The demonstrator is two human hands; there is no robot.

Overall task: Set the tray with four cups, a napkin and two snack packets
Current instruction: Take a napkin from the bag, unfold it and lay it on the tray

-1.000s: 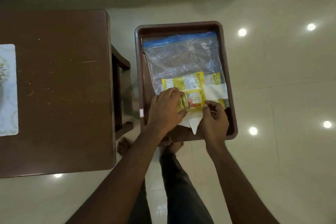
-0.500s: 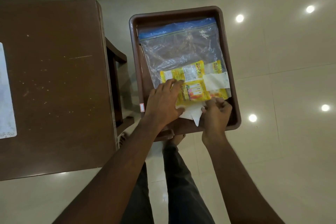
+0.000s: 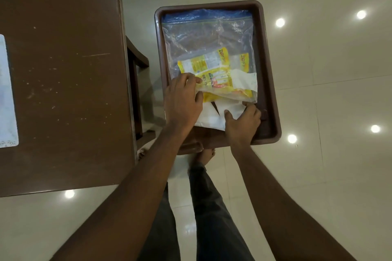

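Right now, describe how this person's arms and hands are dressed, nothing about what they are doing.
Both forearms are bare up to the picture's lower edge: no sleeves, gloves or watch show. The left hand and the right hand show no rings or bands on the fingers in view. Below them, dark trousers and bare feet can be seen.

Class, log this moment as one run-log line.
left hand: on snack packets | right hand: on napkin | tray: no cups
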